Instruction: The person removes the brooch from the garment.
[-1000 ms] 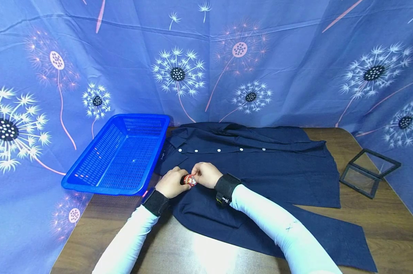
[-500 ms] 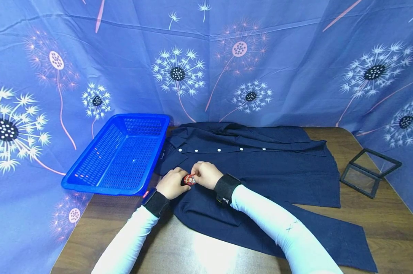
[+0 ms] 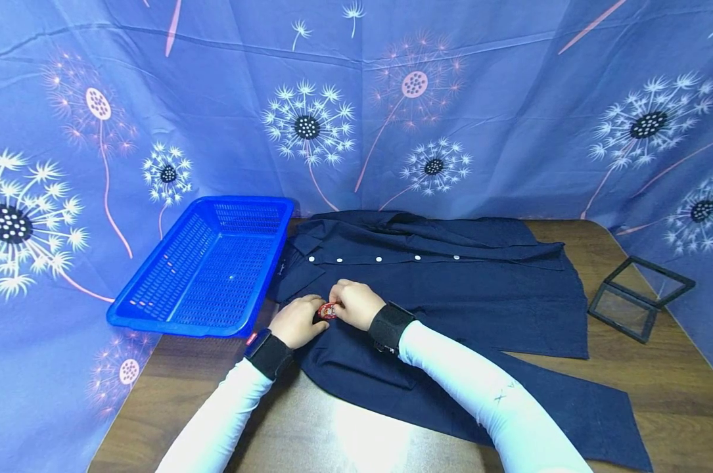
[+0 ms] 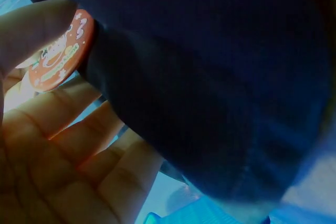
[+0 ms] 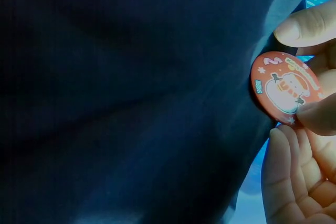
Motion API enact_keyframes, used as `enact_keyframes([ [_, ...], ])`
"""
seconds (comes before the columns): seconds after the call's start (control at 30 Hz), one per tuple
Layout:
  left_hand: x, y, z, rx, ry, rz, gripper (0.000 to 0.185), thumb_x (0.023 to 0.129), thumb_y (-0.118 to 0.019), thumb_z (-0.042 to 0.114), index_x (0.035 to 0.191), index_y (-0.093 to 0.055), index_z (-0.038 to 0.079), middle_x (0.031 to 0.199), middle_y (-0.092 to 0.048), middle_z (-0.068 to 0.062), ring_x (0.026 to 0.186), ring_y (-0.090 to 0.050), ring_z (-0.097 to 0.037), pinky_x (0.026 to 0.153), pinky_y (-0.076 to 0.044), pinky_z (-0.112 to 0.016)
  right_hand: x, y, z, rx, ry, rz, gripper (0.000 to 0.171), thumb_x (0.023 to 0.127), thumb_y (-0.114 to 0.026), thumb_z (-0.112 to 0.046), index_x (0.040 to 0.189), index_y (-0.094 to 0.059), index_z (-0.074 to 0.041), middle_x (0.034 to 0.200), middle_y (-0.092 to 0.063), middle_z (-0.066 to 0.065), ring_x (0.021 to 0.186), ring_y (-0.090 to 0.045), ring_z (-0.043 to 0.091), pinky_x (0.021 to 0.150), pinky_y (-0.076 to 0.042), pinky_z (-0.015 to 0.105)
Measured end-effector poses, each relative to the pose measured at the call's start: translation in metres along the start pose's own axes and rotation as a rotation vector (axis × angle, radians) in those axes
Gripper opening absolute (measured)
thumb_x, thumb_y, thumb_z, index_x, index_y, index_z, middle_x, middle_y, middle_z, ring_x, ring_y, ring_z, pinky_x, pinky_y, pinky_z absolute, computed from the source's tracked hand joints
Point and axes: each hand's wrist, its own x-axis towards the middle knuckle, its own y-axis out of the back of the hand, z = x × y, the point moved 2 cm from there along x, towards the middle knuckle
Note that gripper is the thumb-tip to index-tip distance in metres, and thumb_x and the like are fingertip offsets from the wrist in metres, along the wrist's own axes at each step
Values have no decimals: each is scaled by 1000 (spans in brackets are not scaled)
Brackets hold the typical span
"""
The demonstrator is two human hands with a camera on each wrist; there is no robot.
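Observation:
A dark navy button-up shirt lies spread on the table, its row of white buttons along the far side. At its near left part sits a round red pin badge with a snowman-like picture, seen closer in the right wrist view. My right hand pinches the badge, its thumb on the printed face. From the left, my left hand grips the shirt's cloth beside the badge; in the left wrist view, its fingers lie against the cloth edge. The badge's back is hidden.
On the left stands a blue plastic basket with perforated sides. A black-rimmed clear frame, opened in two halves, sits at the right of the wooden table. A blue dandelion-print cloth hangs behind.
My left hand has turned slightly at the wrist, and less of the badge's face shows from above. The right hand keeps its pinch nearly in place. Shirt and basket stay put.

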Motion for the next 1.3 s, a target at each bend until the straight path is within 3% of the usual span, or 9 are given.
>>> enact_keyframes([
  [0.43, -3, -1, 0, 2, 41, -55, 46, 84, -75, 26, 122, -66, 3, 132, -63, -16, 121, -62, -30, 102, -48, -44, -1, 1, -3, -62, 16, -2, 9, 80, -70, -9, 79, -61, -11, 80, -61, 2, 69, -60, 18, 65, -51, 35],
  [0.87, -5, 1, 1, 8, 42, -59, 47, 85, -74, 26, 123, -65, -1, 132, -62, -18, 125, -59, -31, 106, -45, -45, -5, 1, -11, -160, 88, 1, 12, 80, -72, -10, 79, -61, -12, 79, -60, 1, 73, -63, 18, 67, -51, 34],
  [1.07, -7, -2, -1, 26, 42, -74, 52, 87, -71, 34, 126, -63, 0, 135, -61, -17, 127, -57, -31, 107, -45, -45, -9, 0, -14, -227, 129, 20, 15, 78, -73, -11, 78, -59, -13, 79, -58, 0, 75, -63, 18, 68, -52, 33],
  [1.3, -8, -3, -2, 20, 44, -108, 59, 88, -69, 39, 131, -60, 1, 140, -57, -17, 132, -53, -31, 109, -42, -46, -11, 0, -17, -233, 148, 32, 15, 77, -73, -8, 76, -58, -12, 77, -58, 0, 71, -61, 18, 66, -51, 33],
])
